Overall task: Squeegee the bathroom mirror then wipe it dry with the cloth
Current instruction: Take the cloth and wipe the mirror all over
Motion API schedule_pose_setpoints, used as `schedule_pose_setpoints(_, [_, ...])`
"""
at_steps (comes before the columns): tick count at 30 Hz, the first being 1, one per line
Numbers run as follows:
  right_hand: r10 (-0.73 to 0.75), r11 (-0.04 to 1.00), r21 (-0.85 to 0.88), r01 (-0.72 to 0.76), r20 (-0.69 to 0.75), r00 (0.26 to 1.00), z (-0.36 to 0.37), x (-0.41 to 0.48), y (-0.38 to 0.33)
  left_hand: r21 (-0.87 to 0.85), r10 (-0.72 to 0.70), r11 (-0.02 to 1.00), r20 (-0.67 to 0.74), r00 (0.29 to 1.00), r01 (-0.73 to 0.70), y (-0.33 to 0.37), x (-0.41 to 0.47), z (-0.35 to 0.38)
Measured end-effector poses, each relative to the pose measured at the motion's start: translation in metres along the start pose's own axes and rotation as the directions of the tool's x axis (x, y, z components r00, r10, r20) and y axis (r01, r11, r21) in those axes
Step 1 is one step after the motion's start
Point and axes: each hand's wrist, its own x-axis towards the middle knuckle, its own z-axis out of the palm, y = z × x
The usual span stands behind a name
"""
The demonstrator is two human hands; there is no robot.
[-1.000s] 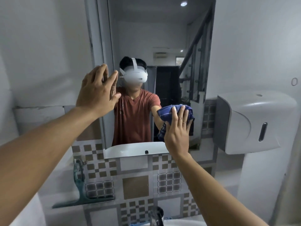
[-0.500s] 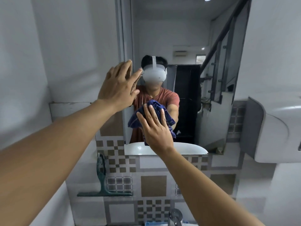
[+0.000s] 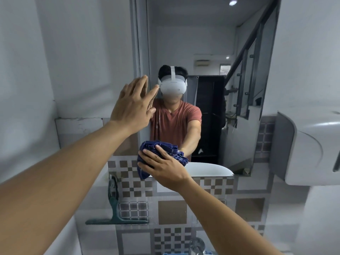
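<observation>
The bathroom mirror (image 3: 211, 43) hangs on the wall ahead and reflects a person in a red shirt. My right hand (image 3: 163, 167) presses a crumpled dark blue checked cloth (image 3: 165, 147) flat against the mirror's lower left corner, near its bottom edge. My left hand (image 3: 133, 105) rests open against the mirror's left edge, fingers spread, holding nothing. A green squeegee (image 3: 115, 214) hangs on the tiled wall below and to the left, apart from both hands.
A white wall-mounted dispenser (image 3: 309, 148) juts out at the right. Patterned grey and brown tiles (image 3: 173, 212) cover the wall under the mirror. A chrome tap (image 3: 197, 245) shows at the bottom edge. Plain grey wall fills the left.
My right hand has swept the cloth from the mirror's right side leftward and down to the lower left corner. The left hand stays on the mirror's left edge. The camera shifted right.
</observation>
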Motion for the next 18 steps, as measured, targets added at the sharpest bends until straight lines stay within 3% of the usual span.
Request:
schedule_pose_setpoints(7, [0.191, 0.980, -0.040, -0.193, -0.040, 0.981, -0.009, -0.051, 0.025, -0.023, 0.021, 1.000, 0.007, 1.000, -0.021, 0.003, -0.028, 0.014])
schedule_pose_setpoints(18, [0.546, 0.837, 0.007, -0.548, -0.097, 0.832, -0.007, -0.106, 0.059, -0.072, 0.014, 0.997, -0.004, 1.000, -0.014, 0.033, -0.036, 0.025])
